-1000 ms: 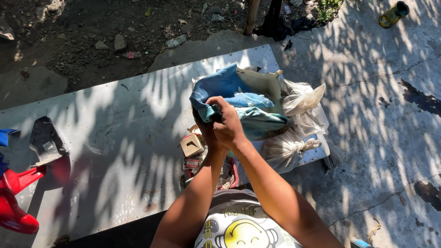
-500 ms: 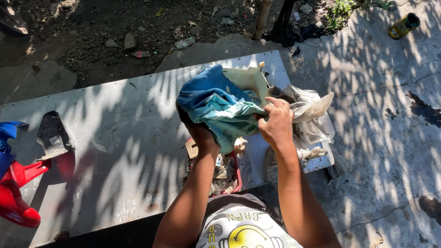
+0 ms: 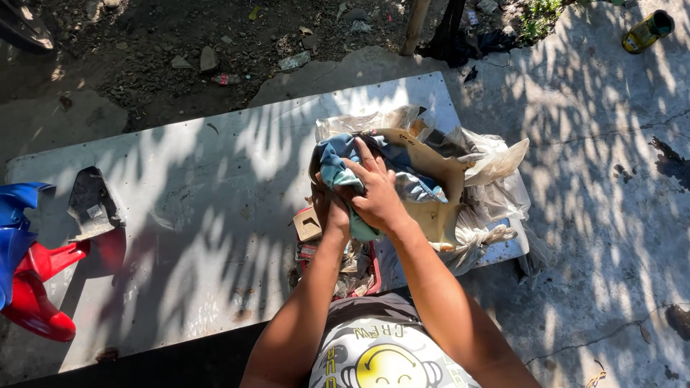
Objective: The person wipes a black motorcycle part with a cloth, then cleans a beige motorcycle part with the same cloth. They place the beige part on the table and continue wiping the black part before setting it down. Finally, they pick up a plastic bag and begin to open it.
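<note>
Outdoors, cracked concrete ground [image 3: 604,237] lay under dappled leaf shade, with dirt and stones beyond. On it stood a long pale worktop [image 3: 194,237], a flat sheet streaked with shadow. At its left end sat red and blue plastic panels [image 3: 29,287] and just beside them a dark grey panel [image 3: 90,205]. Toward the right end lay a heap of clear and white plastic bags [image 3: 496,179], and on the heap a tan sheet [image 3: 438,183], bent open like a folder. Against that sheet was a bunched blue cloth [image 3: 338,169], light blue and teal with a darker blue part. The right hand [image 3: 377,194] pressed on top of the cloth, fingers [image 3: 366,154] spread and curled over it, gripping the folds. The left hand [image 3: 329,212] sat just under the right, mostly hidden by it; its fingers seemed to be closed on the lower edge of the cloth, though how tightly could not be told. Below the hands stood a small red tray [image 3: 374,273] of scraps, and touching it a small cardboard box [image 3: 309,224]. Far off at the top right a green and yellow can [image 3: 647,30] lay on the concrete.
</note>
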